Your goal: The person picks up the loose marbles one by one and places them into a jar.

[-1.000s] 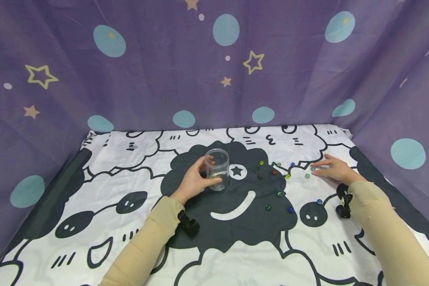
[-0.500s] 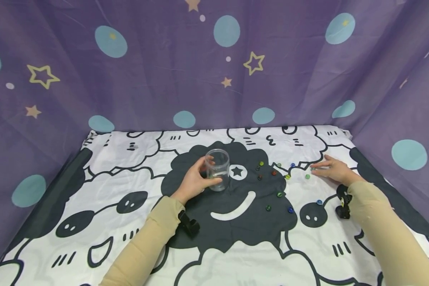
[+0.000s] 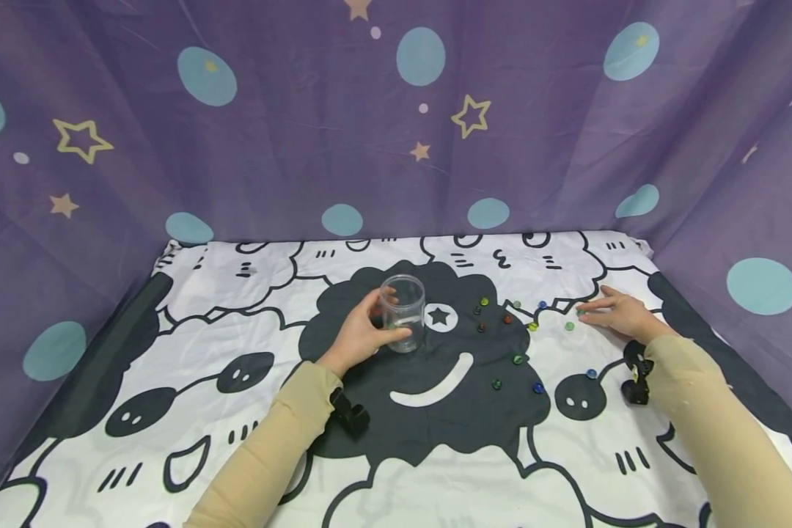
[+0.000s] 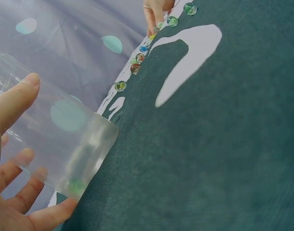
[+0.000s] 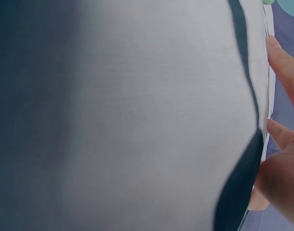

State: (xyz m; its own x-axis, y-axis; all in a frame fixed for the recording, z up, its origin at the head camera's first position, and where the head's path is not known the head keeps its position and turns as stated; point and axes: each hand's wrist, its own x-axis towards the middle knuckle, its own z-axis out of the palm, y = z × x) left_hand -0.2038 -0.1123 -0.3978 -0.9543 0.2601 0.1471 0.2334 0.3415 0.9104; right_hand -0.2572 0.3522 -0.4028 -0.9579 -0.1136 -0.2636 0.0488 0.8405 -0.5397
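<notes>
My left hand (image 3: 364, 336) grips a clear plastic jar (image 3: 414, 339) on the black part of the cloth, thumb in front and fingers behind. In the left wrist view a green marble (image 4: 75, 186) shows through the jar near its base. Over at the right, my right hand (image 3: 617, 317) is low at the cloth, thumb and forefinger closing on a dark green marble (image 3: 581, 312). A pale green marble (image 3: 570, 326) lies just left of those fingertips. The right wrist view shows that hand (image 5: 284, 159) only at its edge; the pinched marble is hidden there.
Loose glass marbles lie between the hands, among them a yellow one (image 3: 533, 327), a red one (image 3: 507, 320), a blue one (image 3: 537, 389) and a green one (image 3: 497, 384). Another blue marble (image 3: 591, 374) is near the right wrist. A purple curtain (image 3: 396, 147) hangs behind the table.
Both hands and the jar stay almost in place. The marble between the right fingertips looked pale before and now looks dark green. The whole head view has shifted slightly.
</notes>
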